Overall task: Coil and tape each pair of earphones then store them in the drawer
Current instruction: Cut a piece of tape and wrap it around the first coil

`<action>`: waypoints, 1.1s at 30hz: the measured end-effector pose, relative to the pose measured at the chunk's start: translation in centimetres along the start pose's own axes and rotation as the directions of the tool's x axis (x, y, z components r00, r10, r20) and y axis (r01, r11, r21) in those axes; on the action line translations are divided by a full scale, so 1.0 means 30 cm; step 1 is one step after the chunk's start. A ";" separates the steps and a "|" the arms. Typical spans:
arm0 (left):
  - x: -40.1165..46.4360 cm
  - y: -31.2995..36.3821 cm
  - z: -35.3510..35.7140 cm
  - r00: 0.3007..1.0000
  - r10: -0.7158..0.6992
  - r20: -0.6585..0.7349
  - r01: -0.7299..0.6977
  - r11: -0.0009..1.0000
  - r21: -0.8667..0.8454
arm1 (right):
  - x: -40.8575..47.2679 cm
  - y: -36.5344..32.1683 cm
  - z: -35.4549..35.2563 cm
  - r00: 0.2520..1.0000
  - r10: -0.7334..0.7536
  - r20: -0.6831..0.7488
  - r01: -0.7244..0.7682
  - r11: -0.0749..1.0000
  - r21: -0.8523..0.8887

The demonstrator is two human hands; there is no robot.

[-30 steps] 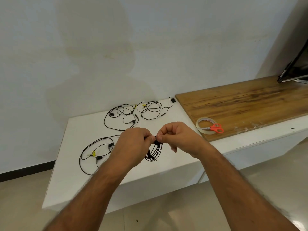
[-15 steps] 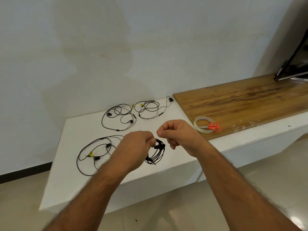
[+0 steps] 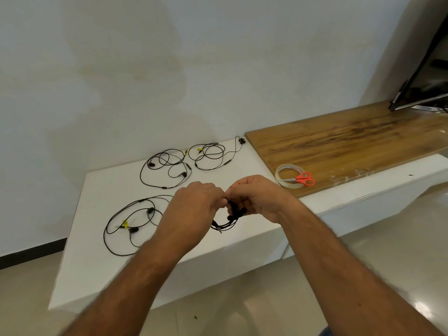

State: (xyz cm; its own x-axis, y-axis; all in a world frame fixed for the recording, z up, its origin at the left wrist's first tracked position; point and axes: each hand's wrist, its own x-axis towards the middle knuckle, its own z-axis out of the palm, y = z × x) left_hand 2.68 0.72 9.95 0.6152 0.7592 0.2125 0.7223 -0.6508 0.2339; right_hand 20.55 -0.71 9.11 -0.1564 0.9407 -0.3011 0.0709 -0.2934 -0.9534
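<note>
The long white bench (image 3: pixel 101 238) lies under and ahead of both hands, with a brown wooden board (image 3: pixel 351 146) off to the right of the right hand. On the board's near corner, just beyond the right hand, a roll of clear tape (image 3: pixel 281 172) lies with small orange-handled scissors (image 3: pixel 304 178) across it. Three loose pairs of black earphones are left: one sprawled pair (image 3: pixel 116 229) to the left of the left hand, and two pairs beyond the hands, the left one (image 3: pixel 164 169) and the right one (image 3: pixel 211 155) side by side, each with a small yellow tag. The left hand (image 3: pixel 194 212) and right hand (image 3: pixel 257 198) are together over the bench's front edge, both with fingers curled and pinching the top of a black coiled pair of earphones (image 3: pixel 229 220), whose loops and plug hang below between them. Half a second ago the right hand had pulled slightly away from the bundle; now it has closed back in against the left, so the two knuckles nearly touch. I judge this to be tape being wrapped or pressed around the coil, though no strip of tape can be made out. If so, this pair is nearly ready for storing; no drawer is visible
</note>
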 end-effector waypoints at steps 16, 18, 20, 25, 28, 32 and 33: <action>-0.027 0.000 0.062 0.947 0.130 -0.295 -0.086 0.984 0.157 | -0.010 -0.008 -0.025 0.974 0.224 0.027 -0.221 0.973 -0.067; -0.030 0.001 0.065 0.940 0.127 -0.316 -0.080 0.984 0.157 | -0.006 -0.005 -0.028 0.973 0.230 0.030 -0.229 0.972 -0.048; -0.033 0.001 0.069 0.933 0.125 -0.339 -0.076 0.985 0.156 | -0.005 -0.003 -0.031 0.972 0.232 0.037 -0.230 0.973 -0.034; -0.033 -0.004 0.087 0.912 0.140 -0.385 -0.100 0.988 0.122 | -0.012 -0.004 -0.035 0.968 0.244 0.066 -0.243 0.970 -0.016; -0.030 -0.014 0.095 0.915 0.130 -0.381 -0.109 0.991 0.077 | -0.013 -0.004 -0.037 0.965 0.254 0.059 -0.253 0.967 -0.028; -0.028 -0.018 0.096 0.926 0.087 -0.368 -0.088 0.996 0.015 | -0.016 -0.008 -0.035 0.981 0.191 0.032 -0.189 0.980 -0.054; -0.026 -0.020 0.094 0.928 0.079 -0.365 -0.083 0.997 0.005 | -0.015 -0.006 -0.035 0.988 0.153 0.014 -0.152 0.987 -0.053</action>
State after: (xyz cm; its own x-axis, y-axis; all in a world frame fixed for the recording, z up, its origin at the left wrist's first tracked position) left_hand 2.65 0.53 6.97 0.5122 0.6494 0.5621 0.6703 -0.7114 0.2111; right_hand 21.64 -0.89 9.44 -0.1574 0.8821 -0.4440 0.1463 -0.4238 -0.8938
